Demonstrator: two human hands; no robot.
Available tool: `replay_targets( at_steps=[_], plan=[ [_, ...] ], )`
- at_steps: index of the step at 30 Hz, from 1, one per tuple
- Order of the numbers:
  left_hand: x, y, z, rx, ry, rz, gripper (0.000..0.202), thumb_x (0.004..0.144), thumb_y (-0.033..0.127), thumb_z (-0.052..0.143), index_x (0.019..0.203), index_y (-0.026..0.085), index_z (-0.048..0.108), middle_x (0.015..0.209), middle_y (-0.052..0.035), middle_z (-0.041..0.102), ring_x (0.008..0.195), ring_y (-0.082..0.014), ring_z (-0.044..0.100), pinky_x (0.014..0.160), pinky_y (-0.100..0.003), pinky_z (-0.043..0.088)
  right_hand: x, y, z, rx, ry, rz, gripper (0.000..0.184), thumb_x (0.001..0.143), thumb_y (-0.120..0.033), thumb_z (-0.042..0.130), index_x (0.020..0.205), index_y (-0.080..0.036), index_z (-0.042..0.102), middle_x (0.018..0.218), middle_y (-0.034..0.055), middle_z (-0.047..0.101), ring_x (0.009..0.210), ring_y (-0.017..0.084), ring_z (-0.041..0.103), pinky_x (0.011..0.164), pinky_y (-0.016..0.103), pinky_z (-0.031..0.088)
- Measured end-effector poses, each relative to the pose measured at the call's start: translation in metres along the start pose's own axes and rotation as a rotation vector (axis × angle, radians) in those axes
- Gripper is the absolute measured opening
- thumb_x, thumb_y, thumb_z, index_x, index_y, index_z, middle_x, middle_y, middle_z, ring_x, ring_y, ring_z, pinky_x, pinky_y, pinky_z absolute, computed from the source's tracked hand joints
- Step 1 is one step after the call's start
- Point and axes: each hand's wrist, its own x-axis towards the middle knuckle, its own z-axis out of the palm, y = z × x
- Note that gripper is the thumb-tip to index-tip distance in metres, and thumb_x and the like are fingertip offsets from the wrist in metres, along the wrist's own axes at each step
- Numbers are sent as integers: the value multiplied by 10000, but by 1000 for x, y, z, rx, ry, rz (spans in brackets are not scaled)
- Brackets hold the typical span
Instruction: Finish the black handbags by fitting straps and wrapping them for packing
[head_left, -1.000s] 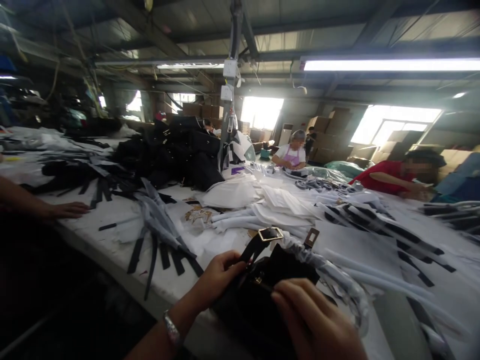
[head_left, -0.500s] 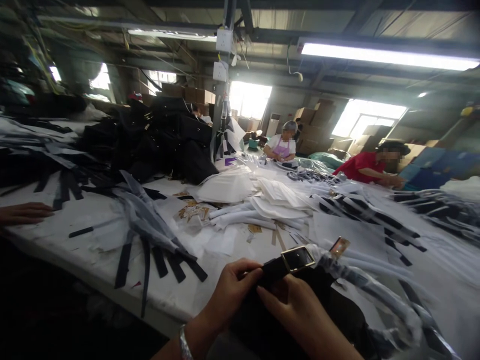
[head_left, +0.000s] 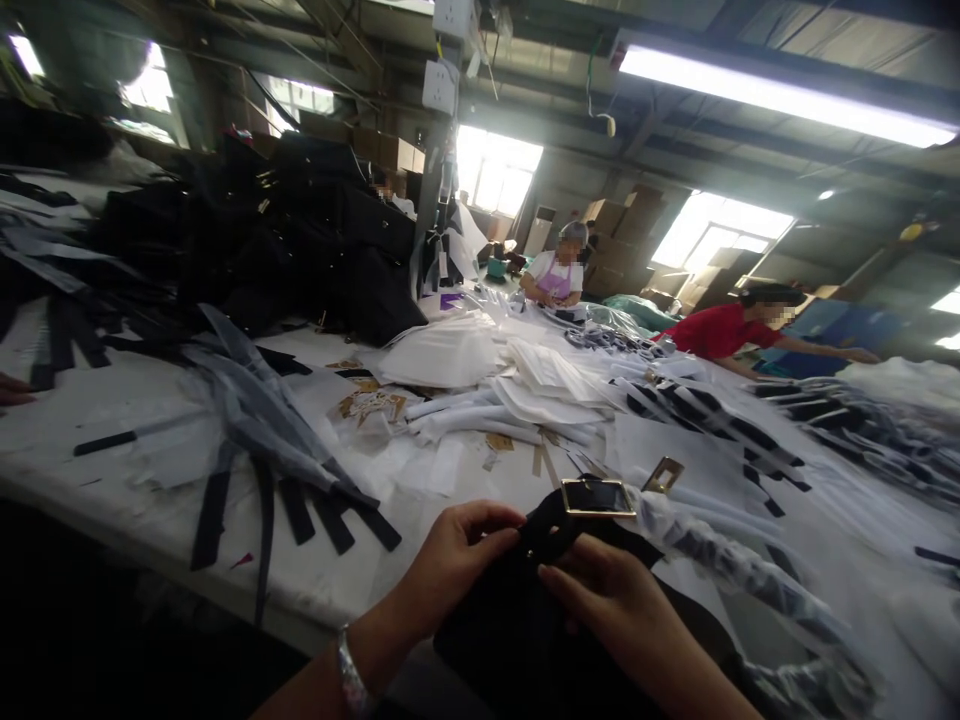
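A black bag (head_left: pixel 517 630) lies at the table's near edge in front of me. My left hand (head_left: pixel 450 560), a bracelet on its wrist, pinches the bag's black strap just below a gold rectangular buckle (head_left: pixel 598 496). My right hand (head_left: pixel 622 610) is closed on the bag's top edge right beside the left. A plastic-wrapped handle (head_left: pixel 750 580) trails off to the right from the buckle. A second gold fitting (head_left: pixel 663 474) lies just behind it.
The long white table (head_left: pixel 150 450) carries loose black straps (head_left: pixel 300 500), white folded pieces (head_left: pixel 540 390) and a heap of black bags (head_left: pixel 300 250). Two people work at the far side, one in purple (head_left: pixel 559 275), one in red (head_left: pixel 742 325). Fingertips of another person show at the left edge (head_left: pixel 11 388).
The view swung right and down, shifting the table leftward in frame. My hands slid up the strap toward the buckle. The other person's hand at the left has almost left the frame.
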Motion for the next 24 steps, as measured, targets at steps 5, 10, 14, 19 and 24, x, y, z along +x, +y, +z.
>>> replay_targets(
  at_steps=[5,10,14,19,24],
  plan=[
    [-2,-7,3,-1,59,-27,262,805,355,748,984,163,753,960,-69,753,840,-220,686,758,-297,511,5,7,1,11,0,7,377,874,-430,657,1167,-193,666,931,36,736,795,213,676,580,256,501],
    [1,-5,12,-48,89,-33,275,753,358,789,934,153,759,893,-67,750,790,-203,675,719,-284,506,8,7,1,-49,52,8,307,836,-445,698,992,-182,734,939,62,766,954,297,707,822,370,563],
    [8,1,15,2,95,29,199,748,302,789,879,154,770,878,-56,754,800,-194,669,730,-270,498,9,7,3,-63,70,19,344,854,-473,677,1010,-175,750,908,63,774,939,308,714,812,372,555],
    [7,0,7,-42,-52,46,218,825,305,718,980,159,767,976,-71,760,931,-231,689,863,-323,508,7,6,5,-22,114,110,463,843,-549,652,1028,-136,744,884,84,767,830,292,708,678,347,539],
    [-4,-6,-2,77,34,84,261,811,288,737,1046,174,749,1015,-72,750,962,-238,689,870,-325,520,6,1,7,-3,108,119,441,857,-529,643,1047,-144,742,861,71,767,838,284,710,695,341,536]
  ],
)
